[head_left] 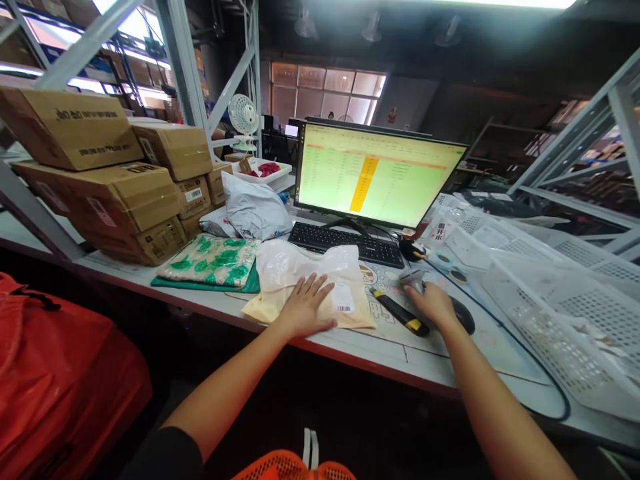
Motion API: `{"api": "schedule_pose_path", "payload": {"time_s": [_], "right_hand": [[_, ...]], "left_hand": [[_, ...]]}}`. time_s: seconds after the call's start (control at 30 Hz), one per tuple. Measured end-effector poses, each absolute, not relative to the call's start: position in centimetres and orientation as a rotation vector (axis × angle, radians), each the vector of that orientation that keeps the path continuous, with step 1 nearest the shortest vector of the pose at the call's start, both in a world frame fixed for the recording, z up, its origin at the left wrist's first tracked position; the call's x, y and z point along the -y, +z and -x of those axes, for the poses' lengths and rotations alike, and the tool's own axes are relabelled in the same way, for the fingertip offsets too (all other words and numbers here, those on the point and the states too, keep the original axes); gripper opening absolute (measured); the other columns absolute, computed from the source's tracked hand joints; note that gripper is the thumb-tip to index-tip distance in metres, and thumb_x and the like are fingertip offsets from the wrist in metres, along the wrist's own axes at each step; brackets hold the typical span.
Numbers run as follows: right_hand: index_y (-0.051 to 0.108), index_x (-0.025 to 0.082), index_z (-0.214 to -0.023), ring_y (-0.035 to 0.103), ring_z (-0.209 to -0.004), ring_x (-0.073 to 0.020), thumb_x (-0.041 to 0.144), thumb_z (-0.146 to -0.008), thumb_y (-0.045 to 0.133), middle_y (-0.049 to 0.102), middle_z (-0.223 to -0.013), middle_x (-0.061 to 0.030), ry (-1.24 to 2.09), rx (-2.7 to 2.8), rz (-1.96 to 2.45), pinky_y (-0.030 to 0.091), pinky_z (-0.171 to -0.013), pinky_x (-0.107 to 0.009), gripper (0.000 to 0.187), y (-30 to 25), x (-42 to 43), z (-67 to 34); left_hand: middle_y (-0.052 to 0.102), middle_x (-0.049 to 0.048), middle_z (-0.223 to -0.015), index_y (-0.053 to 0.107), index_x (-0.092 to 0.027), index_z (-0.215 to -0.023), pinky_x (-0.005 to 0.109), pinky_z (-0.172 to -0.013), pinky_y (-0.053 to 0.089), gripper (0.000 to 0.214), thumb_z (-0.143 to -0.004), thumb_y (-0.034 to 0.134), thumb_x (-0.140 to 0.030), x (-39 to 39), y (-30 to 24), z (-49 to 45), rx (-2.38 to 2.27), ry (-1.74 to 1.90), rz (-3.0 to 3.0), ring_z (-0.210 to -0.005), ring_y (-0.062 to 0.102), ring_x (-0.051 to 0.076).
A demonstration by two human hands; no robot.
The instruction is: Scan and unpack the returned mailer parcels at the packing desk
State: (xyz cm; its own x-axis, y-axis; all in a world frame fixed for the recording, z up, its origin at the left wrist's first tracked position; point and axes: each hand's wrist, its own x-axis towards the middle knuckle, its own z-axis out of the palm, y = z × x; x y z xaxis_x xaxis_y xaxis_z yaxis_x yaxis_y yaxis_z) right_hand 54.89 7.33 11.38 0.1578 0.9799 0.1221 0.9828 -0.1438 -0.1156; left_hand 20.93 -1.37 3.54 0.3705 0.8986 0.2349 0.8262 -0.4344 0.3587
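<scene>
My left hand (pixel 307 308) lies flat with fingers spread on a pale plastic mailer bag (pixel 310 263). A white barcode label (pixel 343 297) shows on the bag, just right of my fingers. My right hand (pixel 434 303) is closed around a grey barcode scanner (pixel 411 277), its head pointing left towards the bag. Between the hands lies a black and yellow utility knife (pixel 400 312). A rounded black object (pixel 463 316), partly behind my right wrist, cannot be made out fully.
A monitor (pixel 375 177) and black keyboard (pixel 350 243) stand behind the bag. To the left are green-patterned packages (pixel 213 260), a grey-white bag (pixel 255 210) and stacked cartons (pixel 110 200). White perforated baskets (pixel 560 313) and a black cable (pixel 500 323) occupy the right.
</scene>
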Motion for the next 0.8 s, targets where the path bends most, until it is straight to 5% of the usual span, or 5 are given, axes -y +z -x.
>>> {"api": "schedule_pose_path", "payload": {"time_s": [0.17,0.3,0.47,0.6,0.8], "right_hand": [[0.071,0.017,-0.103,0.068,-0.064,-0.0266,0.065,-0.094,0.056,0.072,-0.079,-0.0115,0.475,2.21,1.977,0.048,-0.055,-0.034,0.052,16.1,-2.9,-54.5],[0.07,0.021,-0.104,0.062,-0.06,-0.0187,0.069,-0.087,0.064,0.07,-0.081,-0.0055,0.999,2.46,1.706,0.047,-0.052,-0.028,0.051,20.3,1.5,-52.3],[0.068,0.019,-0.092,0.063,-0.07,-0.0193,0.065,-0.088,0.066,0.072,-0.086,-0.0071,0.908,2.645,1.617,0.046,-0.057,-0.026,0.046,20.8,3.3,-49.5],[0.069,0.019,-0.11,0.064,-0.068,-0.0201,0.068,-0.091,0.06,0.074,-0.097,-0.0093,0.978,2.54,1.631,0.048,-0.057,-0.028,0.053,19.0,1.2,-50.0],[0.069,0.01,-0.113,0.07,-0.105,-0.0364,0.053,-0.099,0.051,0.074,-0.11,-0.0218,0.13,2.191,2.172,0.052,-0.083,-0.038,0.048,13.5,-6.0,-53.7]], "left_hand": [[0.023,0.0066,-0.176,0.034,-0.028,-0.166,0.057,-0.136,0.012,0.096,-0.086,0.071,-0.067,1.2,3.2,-21.0,-1.541,0.615,-2.445,-0.165,0.015,0.033],[0.024,0.0066,-0.176,0.036,-0.029,-0.165,0.057,-0.136,0.012,0.095,-0.086,0.072,-0.066,1.1,3.1,-21.1,-1.556,0.624,-2.437,-0.165,0.016,0.034],[0.026,0.0071,-0.176,0.037,-0.027,-0.164,0.059,-0.135,0.013,0.095,-0.085,0.076,-0.061,1.2,3.2,-21.3,-1.557,0.631,-2.426,-0.165,0.017,0.034],[0.026,0.0075,-0.176,0.037,-0.026,-0.164,0.06,-0.135,0.013,0.096,-0.085,0.077,-0.06,1.1,3.2,-21.3,-1.552,0.624,-2.427,-0.165,0.017,0.035],[0.026,0.0076,-0.176,0.037,-0.027,-0.164,0.06,-0.135,0.012,0.094,-0.086,0.076,-0.059,1.0,2.9,-21.1,-1.54,0.662,-2.424,-0.164,0.017,0.034]]}}
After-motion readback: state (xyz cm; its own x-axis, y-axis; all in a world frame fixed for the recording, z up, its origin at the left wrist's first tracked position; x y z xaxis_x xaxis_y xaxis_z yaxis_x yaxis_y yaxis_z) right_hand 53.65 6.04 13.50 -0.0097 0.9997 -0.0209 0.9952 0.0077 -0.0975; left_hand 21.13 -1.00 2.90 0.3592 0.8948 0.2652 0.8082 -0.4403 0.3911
